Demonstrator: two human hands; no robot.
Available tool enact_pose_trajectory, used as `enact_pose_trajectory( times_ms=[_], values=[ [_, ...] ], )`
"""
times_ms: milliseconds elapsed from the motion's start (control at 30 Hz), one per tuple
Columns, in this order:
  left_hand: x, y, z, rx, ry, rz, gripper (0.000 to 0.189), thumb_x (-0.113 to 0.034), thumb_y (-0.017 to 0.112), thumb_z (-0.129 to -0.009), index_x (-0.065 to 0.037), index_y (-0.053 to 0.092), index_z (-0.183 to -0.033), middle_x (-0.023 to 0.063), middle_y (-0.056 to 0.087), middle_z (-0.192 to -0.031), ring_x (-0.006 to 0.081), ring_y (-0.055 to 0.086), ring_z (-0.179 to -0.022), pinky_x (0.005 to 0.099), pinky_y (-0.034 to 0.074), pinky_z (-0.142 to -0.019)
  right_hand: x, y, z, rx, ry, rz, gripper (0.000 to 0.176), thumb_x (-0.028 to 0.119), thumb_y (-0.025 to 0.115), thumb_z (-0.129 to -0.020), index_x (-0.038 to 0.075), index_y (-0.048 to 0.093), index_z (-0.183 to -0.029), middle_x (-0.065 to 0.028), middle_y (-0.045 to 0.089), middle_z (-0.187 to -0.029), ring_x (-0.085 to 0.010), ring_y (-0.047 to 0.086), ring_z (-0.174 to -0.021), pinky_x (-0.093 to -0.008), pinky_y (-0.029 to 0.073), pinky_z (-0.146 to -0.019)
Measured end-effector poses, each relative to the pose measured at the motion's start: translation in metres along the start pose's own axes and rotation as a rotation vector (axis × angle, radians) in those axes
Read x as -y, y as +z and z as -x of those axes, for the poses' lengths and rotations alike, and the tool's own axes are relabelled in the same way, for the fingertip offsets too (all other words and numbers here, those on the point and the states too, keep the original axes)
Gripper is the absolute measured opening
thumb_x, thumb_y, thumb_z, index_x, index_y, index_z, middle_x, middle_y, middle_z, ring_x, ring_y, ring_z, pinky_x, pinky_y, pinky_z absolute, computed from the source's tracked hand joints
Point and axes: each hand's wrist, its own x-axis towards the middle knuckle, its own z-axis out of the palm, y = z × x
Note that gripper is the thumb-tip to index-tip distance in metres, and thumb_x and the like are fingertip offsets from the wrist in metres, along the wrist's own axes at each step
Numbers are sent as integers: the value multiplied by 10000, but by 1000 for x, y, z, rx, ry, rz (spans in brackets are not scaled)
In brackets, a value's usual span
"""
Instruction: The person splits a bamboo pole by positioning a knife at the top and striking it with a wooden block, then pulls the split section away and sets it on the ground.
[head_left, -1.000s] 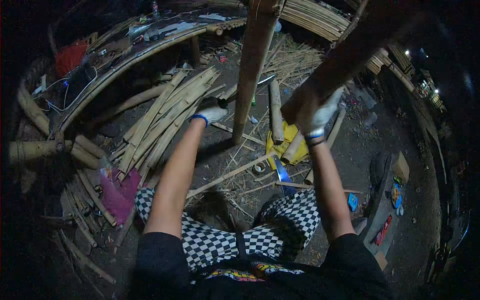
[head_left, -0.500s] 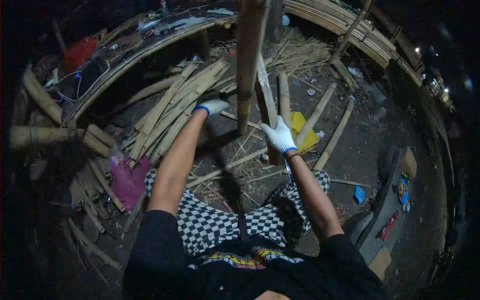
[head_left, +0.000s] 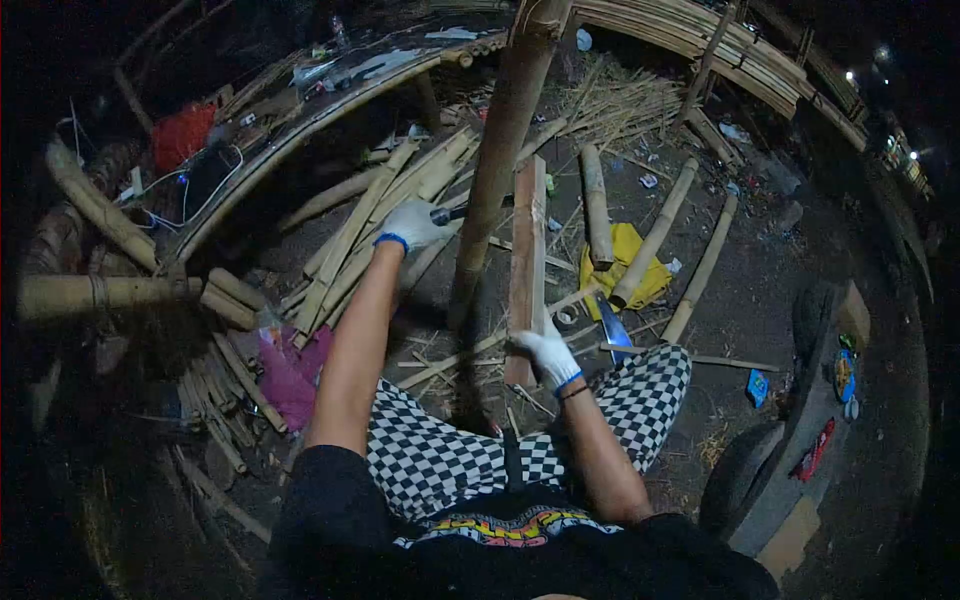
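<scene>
My left hand (head_left: 412,226), in a white knit glove with a blue cuff, is closed round the dark handle (head_left: 447,215) of a tool. The tool's far end passes by the bamboo pole (head_left: 508,110), so its kind is hidden. That thick pole rises between my hands. My right hand (head_left: 548,357), gloved the same way, grips the lower end of a long squared wooden beam (head_left: 526,260). The beam stands lengthwise just right of the pole. Near my right knee a blue-tinted metal blade (head_left: 613,325) lies on the ground.
Split bamboo strips (head_left: 375,230) are heaped on the left. Cut bamboo poles (head_left: 655,235) and a yellow plastic bag (head_left: 628,265) lie to the right. A purple sack (head_left: 295,370) sits by my left leg. At the right is a low bench (head_left: 780,470) with wrappers.
My right hand has come down toward my lap with the beam, away from the upper spot. The left hand has dropped slightly, and its dark handle now shows. The view has shifted a little.
</scene>
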Motion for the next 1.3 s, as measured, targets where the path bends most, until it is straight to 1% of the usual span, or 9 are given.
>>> enact_pose_trajectory(
  times_ms=[300, 500, 567, 667, 833, 1033, 1133, 1233, 1300],
  values=[
    [3, 2, 11, -11, -1, 99, 541, -603, 676, -714, -71, 697, -812, 200, 672, -837, 356, 649, -795, 438, 485, -697, -7, 21, 20, -160, 147, 134, 340, 149, 696, -813, 7, 597, -1106, -55, 651, -899, -149, 610, -760, -287, 502, -686],
    [0, 4, 27, -138, -28, 129, 536, -565, 675, -738, -84, 720, -969, 184, 692, -964, 341, 660, -862, 434, 491, -754, 9, 16, 20, -128, 135, 220, 332, 176, 710, -784, -17, 628, -1042, -71, 670, -869, -158, 621, -743, -309, 505, -664],
    [4, -2, 20, -173, 60, 100, 512, -548, 668, -753, -63, 706, -913, 176, 687, -919, 322, 653, -831, 430, 476, -735, 11, 15, 20, -138, -56, 441, 329, 185, 706, -786, -6, 622, -1041, -88, 669, -859, -171, 626, -736, -321, 511, -666],
    [-7, -30, 21, -60, 8, 264, 538, -586, 625, -794, -74, 704, -941, 173, 680, -950, 343, 646, -898, 419, 486, -792, 42, 31, 26, -175, -21, 522, 351, 184, 700, -784, -17, 610, -1057, -96, 672, -894, -175, 630, -776, -321, 511, -696],
    [35, 61, -15, -36, 233, -71, 452, -520, 543, -851, -100, 700, -911, 162, 680, -952, 352, 634, -886, 453, 484, -785, 16, 9, 9, -159, -159, 668, 397, 194, 691, -779, -10, 586, -1103, -128, 681, -946, -254, 658, -862, -346, 513, -777],
    [13, 46, 0, -59, 79, 27, 447, -522, 542, -849, -109, 706, -899, 173, 674, -939, 371, 627, -885, 462, 481, -760, 74, 29, 28, -187, -39, 833, 428, 213, 709, -747, -17, 582, -1084, -172, 674, -961, -254, 657, -895, -340, 506, -809],
    [35, 71, -21, -82, 51, -17, 429, -505, 556, -848, -107, 704, -909, 171, 673, -949, 366, 629, -893, 461, 482, -763, 114, 35, 21, -299, -339, 783, 442, 193, 698, -742, -17, 568, -1107, -137, 667, -951, -227, 646, -846, -327, 508, -785],
    [50, 87, -31, -229, 244, 291, 405, -487, 578, -843, -107, 704, -905, 164, 677, -925, 366, 631, -879, 462, 485, -767, 185, 62, 42, -385, -721, 747, 398, 116, 654, -798, 14, 553, -1170, -97, 652, -982, -187, 634, -876, -306, 508, -779],
    [27, 66, -25, -62, 119, -15, 385, -476, 593, -836, -119, 710, -917, 156, 681, -931, 363, 632, -887, 459, 490, -783, 203, 64, 39, -390, -870, 708, 361, 95, 616, -843, 20, 541, -1188, -110, 638, -1022, -185, 625, -913, -303, 499, -809]
  ],
)
